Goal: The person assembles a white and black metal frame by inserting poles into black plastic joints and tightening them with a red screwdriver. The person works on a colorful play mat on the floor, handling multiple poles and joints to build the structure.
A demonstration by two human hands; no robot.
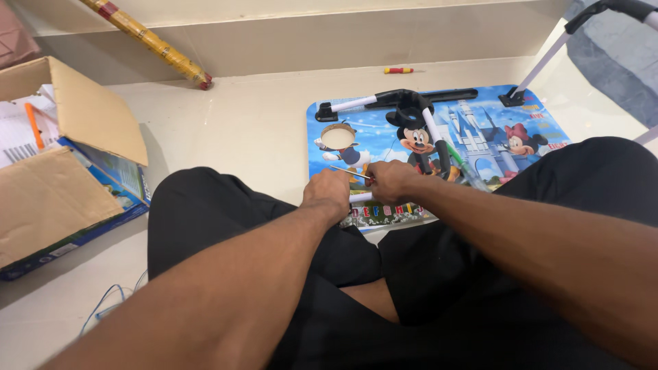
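A blue cartoon-printed tabletop (384,140) with a round hole lies flat on the floor in front of my crossed legs. A black-and-white tubular leg frame (411,109) rests across it. My left hand (327,194) and my right hand (388,179) meet at the board's near edge, fingers closed around a thin metal rod-like tool (348,172) and a white tube end (361,197). What exactly each finger pinches is partly hidden.
An open cardboard box (65,171) with papers lies at left. A yellow patterned stick (147,40) leans on the step behind. A small red-yellow screwdriver (398,70) lies on the floor. Thin blue wire (103,305) lies near my left knee. Another frame leg (548,58) rises at upper right.
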